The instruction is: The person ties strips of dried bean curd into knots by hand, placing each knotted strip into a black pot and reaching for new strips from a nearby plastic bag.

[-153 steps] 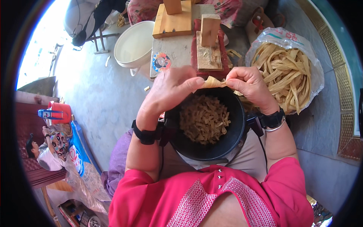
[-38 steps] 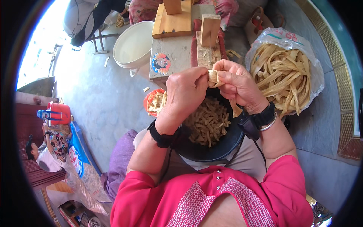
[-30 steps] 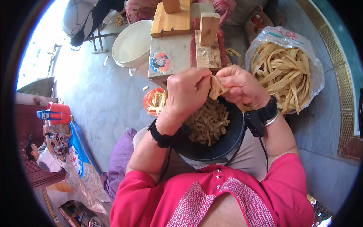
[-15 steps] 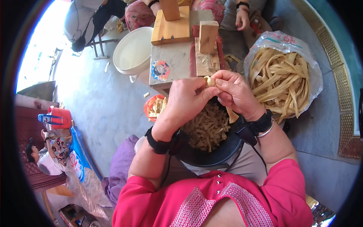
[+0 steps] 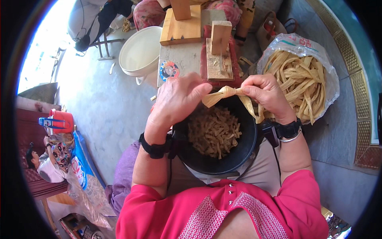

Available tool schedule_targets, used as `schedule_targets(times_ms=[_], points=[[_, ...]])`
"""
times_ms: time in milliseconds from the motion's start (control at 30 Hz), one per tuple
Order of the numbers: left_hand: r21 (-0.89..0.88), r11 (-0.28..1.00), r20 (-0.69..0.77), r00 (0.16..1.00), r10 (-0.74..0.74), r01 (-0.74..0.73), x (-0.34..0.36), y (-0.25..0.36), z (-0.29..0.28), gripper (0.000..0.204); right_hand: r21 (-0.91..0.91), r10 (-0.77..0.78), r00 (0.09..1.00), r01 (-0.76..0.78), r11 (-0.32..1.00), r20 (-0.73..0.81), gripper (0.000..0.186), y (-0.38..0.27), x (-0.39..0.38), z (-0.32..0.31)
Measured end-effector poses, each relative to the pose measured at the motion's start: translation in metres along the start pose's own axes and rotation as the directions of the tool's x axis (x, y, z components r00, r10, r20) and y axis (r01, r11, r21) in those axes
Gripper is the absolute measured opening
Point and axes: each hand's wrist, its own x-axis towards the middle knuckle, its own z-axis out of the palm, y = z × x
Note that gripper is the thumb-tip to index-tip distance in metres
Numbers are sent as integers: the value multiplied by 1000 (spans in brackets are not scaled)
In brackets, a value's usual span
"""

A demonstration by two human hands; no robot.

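My right hand (image 5: 267,95) pinches a pale yellow dried strip (image 5: 230,91) between thumb and fingers. The strip has a knot in its middle; a loose end fans out to the left and a tail hangs below my right hand. Close to the fanned end is my left hand (image 5: 175,97), its thumb stretched apart from the fingers and nothing seen between them. Its fingertips are partly hidden. Below both hands, a black tub (image 5: 248,147) at my lap contains many small yellow pieces (image 5: 215,131).
A clear plastic bag (image 5: 332,79) of long yellow strips (image 5: 302,83) stands at the right. Ahead, a low table (image 5: 179,57) bears two wooden blocks with uprights (image 5: 181,30). A white bucket (image 5: 139,51) is left of it. People sit beyond the table and at far left.
My hands have moved apart. The left hand has let go and drawn left, and the knotted strip now shows stretched out from my right hand.
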Motion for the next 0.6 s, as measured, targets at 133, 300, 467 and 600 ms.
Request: schedule_targets(times_ms=[133, 300, 467, 600], points=[[194, 943, 49, 963, 265, -270, -1, 11, 30, 27, -160, -107, 994, 108, 981, 16, 11, 10, 5, 15], [-12, 997, 518, 853, -63, 81, 11, 12, 9, 16, -326, -95, 993, 113, 938, 70, 11, -2, 6, 8], [339, 919, 16, 978, 207, -201, 37, -15, 26, 16, -464, -244, 966, 179, 867, -83, 12, 10, 33, -2], [353, 935, -301, 942, 149, -35, 67, -13, 32, 18, -585, -385, 884, 172, 793, -263, 14, 20, 67, 1]])
